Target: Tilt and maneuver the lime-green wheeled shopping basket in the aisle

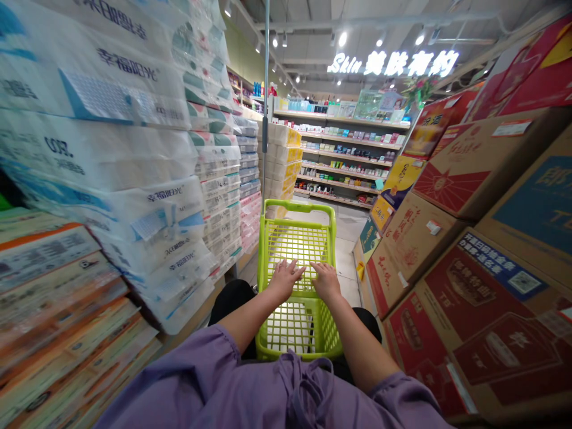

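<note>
A lime-green plastic mesh shopping basket (263, 250) stands between my knees, its looped handle (299, 207) at the far end. The basket looks empty through the grid. My left hand (285, 280) is over the middle of the basket, fingers stretched forward and to the right. Beside it, my right hand (325, 279) points its spread fingers inward. A small gap separates the fingertips of the two hands. Neither hand holds anything. Whether they touch the mesh or hover just above it I cannot tell.
Wrapped tissue packs (165, 202) are piled high on the left, near a thin metal pole (266, 83). Printed cartons (451, 173) form a wall on the right. Tiled floor (348, 250) runs between them toward shelves (348, 136) of small boxed goods.
</note>
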Tool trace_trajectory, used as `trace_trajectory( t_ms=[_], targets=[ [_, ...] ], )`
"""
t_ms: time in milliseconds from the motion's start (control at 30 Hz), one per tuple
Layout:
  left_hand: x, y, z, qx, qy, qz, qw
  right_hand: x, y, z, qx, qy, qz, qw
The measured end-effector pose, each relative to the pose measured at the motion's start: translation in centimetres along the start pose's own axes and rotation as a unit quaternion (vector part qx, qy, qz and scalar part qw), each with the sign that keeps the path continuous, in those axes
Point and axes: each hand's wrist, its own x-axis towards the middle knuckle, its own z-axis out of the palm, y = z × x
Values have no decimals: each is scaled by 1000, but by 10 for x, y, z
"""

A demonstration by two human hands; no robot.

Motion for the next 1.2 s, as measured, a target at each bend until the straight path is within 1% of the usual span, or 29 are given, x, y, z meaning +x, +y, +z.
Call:
trace_trajectory(
  t_ms=[33, 67, 167, 200, 233, 267, 367, 400, 433, 533, 567, 600, 700, 733, 767, 867, 900, 1000, 1133, 1167, 1200],
  targets=[
    [2, -5, -2, 0, 0, 22, 1000, 0, 0, 0, -1, 1, -1, 1000],
    [5, -9, -5, 0, 9, 18, 1000, 0, -1, 0, -1, 1, -1, 1000],
    [14, -15, -12, 11, 50, -77, 996, -1, -1, -1, -2, -1, -6, 1000],
    [15, -13, -12, 15, 53, -98, 994, -1, -1, -1, -3, 0, -8, 1000],
    [15, -10, -10, 17, 48, -97, 994, 0, -1, -1, -5, 0, -9, 1000],
    [13, -5, -7, 15, 38, -79, 996, 0, -1, -1, -8, 1, -9, 1000],
    [4, 4, 0, 2, 18, 19, 1000, 0, 0, 0, -11, 1, -10, 1000],
    [2, 4, 0, -2, 16, 31, 999, 0, 0, 0, -11, 0, -9, 1000],
    [1, 2, -1, -3, 15, 24, 1000, -1, 0, -1, -10, 0, -8, 1000],
    [1, -7, -7, 7, 30, -54, 998, -1, 0, -1, -4, 0, -1, 1000],
    [2, -9, -9, 8, 38, -66, 997, -1, -1, -1, -2, -1, -1, 1000],
    [2, -9, -9, 5, 44, -60, 997, -1, -1, -1, 0, -2, -2, 1000],
    [-1, -7, -5, -17, 41, 20, 999, -1, -2, -2, 1, -2, -6, 1000],
    [-2, -5, -3, -21, 36, 31, 999, -1, -2, -2, 1, -1, -6, 1000],
    [-2, -4, -2, -21, 36, 20, 999, -1, -2, -2, 1, -2, -6, 1000],
    [-1, -3, -2, -21, 55, -74, 996, -1, -2, -2, 2, -4, -5, 1000],
    [0, -3, -3, -25, 61, -94, 993, -1, -2, -1, 1, -4, -3, 1000],
    [5, -8, -7, -60, 74, -106, 990, -1, -1, 0, -4, -1, 1, 1000],
    [10, -10, -7, -89, 146, -167, 971, 0, -1, 1, -1, 2, -2, 1000],
    [10, -8, -5, -91, 153, -161, 971, 0, -1, 1, 0, 3, -3, 1000],
    [10, -6, -3, -92, 147, -132, 976, 0, 0, 1, 0, 3, -3, 1000]
  ],
)
